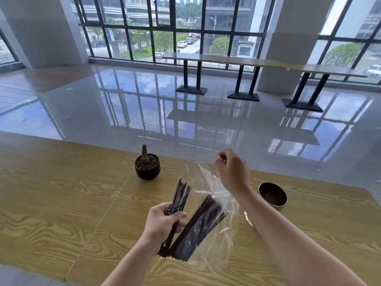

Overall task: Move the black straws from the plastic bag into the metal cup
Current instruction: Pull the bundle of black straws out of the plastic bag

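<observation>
A clear plastic bag (212, 205) hangs above the wooden table (61, 199), tilted, with a thick bundle of black straws (198, 228) inside it. My left hand (162, 221) grips a smaller bunch of black straws (180, 197) through the bag's left side. My right hand (232, 170) pinches the bag's upper edge and holds it up. The metal cup (273, 196) stands upright on the table to the right, just beyond my right forearm, and looks empty.
A small black pot (147, 167) with a brown plant stub stands on the table behind the bag. The table's far edge runs just past the pot and cup. Beyond lie a glossy tiled floor, long benches (247, 62) and windows.
</observation>
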{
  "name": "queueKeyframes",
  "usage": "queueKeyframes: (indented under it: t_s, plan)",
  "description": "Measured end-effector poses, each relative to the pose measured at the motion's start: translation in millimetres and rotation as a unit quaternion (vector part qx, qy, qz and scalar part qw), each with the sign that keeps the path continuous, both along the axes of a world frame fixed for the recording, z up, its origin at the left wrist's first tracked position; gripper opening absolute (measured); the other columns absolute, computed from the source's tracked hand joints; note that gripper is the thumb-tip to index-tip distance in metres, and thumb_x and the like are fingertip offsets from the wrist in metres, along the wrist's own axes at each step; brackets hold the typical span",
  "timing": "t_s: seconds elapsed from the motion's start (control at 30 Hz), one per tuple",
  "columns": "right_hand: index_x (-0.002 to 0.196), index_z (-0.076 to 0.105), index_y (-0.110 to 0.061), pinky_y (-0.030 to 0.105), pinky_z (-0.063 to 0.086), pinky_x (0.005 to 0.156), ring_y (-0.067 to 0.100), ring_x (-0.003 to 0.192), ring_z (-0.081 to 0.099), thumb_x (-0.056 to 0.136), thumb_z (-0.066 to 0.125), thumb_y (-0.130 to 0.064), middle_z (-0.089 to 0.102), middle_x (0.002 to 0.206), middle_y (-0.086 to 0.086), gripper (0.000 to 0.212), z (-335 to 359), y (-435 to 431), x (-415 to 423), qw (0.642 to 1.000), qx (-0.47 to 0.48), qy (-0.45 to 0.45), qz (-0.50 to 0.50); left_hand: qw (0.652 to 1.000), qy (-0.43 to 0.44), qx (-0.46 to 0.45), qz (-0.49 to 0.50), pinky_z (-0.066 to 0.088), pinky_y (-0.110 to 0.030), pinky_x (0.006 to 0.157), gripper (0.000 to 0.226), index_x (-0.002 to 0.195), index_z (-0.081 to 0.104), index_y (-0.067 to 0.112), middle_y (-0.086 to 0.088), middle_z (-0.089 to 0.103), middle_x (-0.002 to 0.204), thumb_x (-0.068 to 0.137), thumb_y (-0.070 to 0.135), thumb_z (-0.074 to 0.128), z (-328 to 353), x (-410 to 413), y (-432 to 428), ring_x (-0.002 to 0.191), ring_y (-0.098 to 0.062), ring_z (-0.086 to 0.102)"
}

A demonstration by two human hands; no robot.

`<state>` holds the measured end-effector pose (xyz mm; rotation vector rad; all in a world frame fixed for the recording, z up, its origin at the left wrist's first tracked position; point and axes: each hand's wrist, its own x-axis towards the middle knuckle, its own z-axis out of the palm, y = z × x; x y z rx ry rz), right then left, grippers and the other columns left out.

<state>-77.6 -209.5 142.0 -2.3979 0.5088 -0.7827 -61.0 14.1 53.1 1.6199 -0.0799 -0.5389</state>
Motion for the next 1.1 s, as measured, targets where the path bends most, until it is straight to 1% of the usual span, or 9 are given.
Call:
queueKeyframes:
  t_s: [0.13, 0.23, 0.3, 0.4, 0.53, 0.73, 0.97, 1.03, 1.1]
  plan:
    - [0.109, 0.067, -0.011, 0.039, 0.055, 0.082, 0.023, 0.092, 0.068, 0.101, 0.058, -0.03, 0.073, 0.099, 0.003, 0.023, 15, -17, 0, 0.993, 0.111, 0.017, 0.021, 0.997, 0.047, -0.054, -0.006, 0.062, -0.039, 0.066, 0.012, 0.1, 0.073, 0.002, -0.018, 0.078, 0.093, 0.088, 0.002, 0.072, 0, -1, 5, 0.081, -0.041, 0.075]
    - [0.13, 0.059, -0.011, 0.036, 0.056, 0.09, 0.017, 0.104, 0.065, 0.095, 0.053, -0.054, 0.069, 0.115, 0.003, 0.056, 6, -13, -20, 0.981, 0.15, 0.06, 0.111, 0.993, 0.074, -0.088, 0.001, 0.061, -0.037, 0.064, 0.013, 0.101, 0.072, 0.001, -0.02, 0.077, 0.096, 0.088, 0.003, 0.071, 0, 1, 6, 0.083, -0.041, 0.075]
    - [0.139, 0.053, -0.014, 0.033, 0.054, 0.091, 0.013, 0.107, 0.062, 0.083, 0.047, -0.075, 0.067, 0.121, 0.0, 0.083, -6, -9, -36, 0.984, 0.101, 0.075, 0.126, 0.99, 0.087, -0.111, 0.015, 0.06, -0.037, 0.063, 0.014, 0.102, 0.071, -0.002, -0.023, 0.076, 0.098, 0.088, 0.002, 0.071, 0, 4, 7, 0.081, -0.041, 0.075]
    - [0.14, 0.053, -0.017, 0.032, 0.046, 0.096, 0.014, 0.115, 0.056, 0.073, 0.053, -0.084, 0.064, 0.125, -0.006, 0.095, -32, -7, -52, 0.989, -0.055, 0.089, 0.104, 0.984, 0.102, -0.139, 0.034, 0.061, -0.04, 0.064, 0.017, 0.103, 0.068, -0.007, -0.026, 0.075, 0.099, 0.088, 0.0, 0.07, -1, 9, 9, 0.077, -0.04, 0.074]
    - [0.137, 0.057, -0.02, 0.034, 0.046, 0.099, 0.021, 0.12, 0.053, 0.073, 0.072, -0.07, 0.064, 0.129, 0.0, 0.083, -59, -8, -52, 0.98, -0.128, 0.133, 0.078, 0.983, 0.105, -0.148, 0.037, 0.062, -0.041, 0.065, 0.018, 0.103, 0.067, -0.009, -0.027, 0.075, 0.099, 0.087, -0.001, 0.07, 0, 10, 6, 0.076, -0.04, 0.073]
    - [0.135, 0.058, -0.023, 0.032, 0.047, 0.098, 0.016, 0.113, 0.051, 0.067, 0.074, -0.07, 0.059, 0.122, -0.005, 0.084, -77, 5, -47, 0.963, -0.166, 0.152, 0.146, 0.981, 0.113, -0.157, 0.032, 0.061, -0.04, 0.063, 0.017, 0.103, 0.067, -0.007, -0.027, 0.075, 0.1, 0.088, 0.0, 0.069, 2, 14, 7, 0.076, -0.039, 0.074]
    - [0.09, 0.076, -0.013, 0.04, 0.059, 0.07, 0.022, 0.087, 0.064, 0.083, 0.081, -0.017, 0.069, 0.09, 0.0, 0.009, -68, 15, -27, 0.97, -0.205, -0.016, 0.133, 0.981, 0.119, -0.151, 0.02, 0.06, -0.038, 0.059, 0.019, 0.104, 0.066, -0.008, -0.029, 0.074, 0.101, 0.087, -0.002, 0.069, 2, 15, 11, 0.074, -0.039, 0.074]
    - [0.086, 0.076, -0.014, 0.038, 0.059, 0.068, 0.02, 0.083, 0.064, 0.084, 0.08, -0.022, 0.068, 0.087, -0.001, 0.01, -65, 13, -26, 0.967, -0.205, -0.045, 0.144, 0.981, 0.118, -0.151, 0.022, 0.06, -0.037, 0.058, 0.02, 0.104, 0.066, -0.008, -0.029, 0.074, 0.101, 0.086, -0.001, 0.07, 1, 15, 13, 0.074, -0.039, 0.074]
    - [0.094, 0.074, -0.016, 0.029, 0.056, 0.076, 0.015, 0.088, 0.062, 0.085, 0.074, -0.05, 0.069, 0.093, -0.004, 0.035, -64, 17, -26, 0.967, -0.188, -0.029, 0.167, 0.981, 0.115, -0.155, 0.03, 0.059, -0.037, 0.058, 0.02, 0.103, 0.067, -0.007, -0.03, 0.074, 0.101, 0.085, 0.0, 0.071, 0, 16, 15, 0.074, -0.04, 0.073]
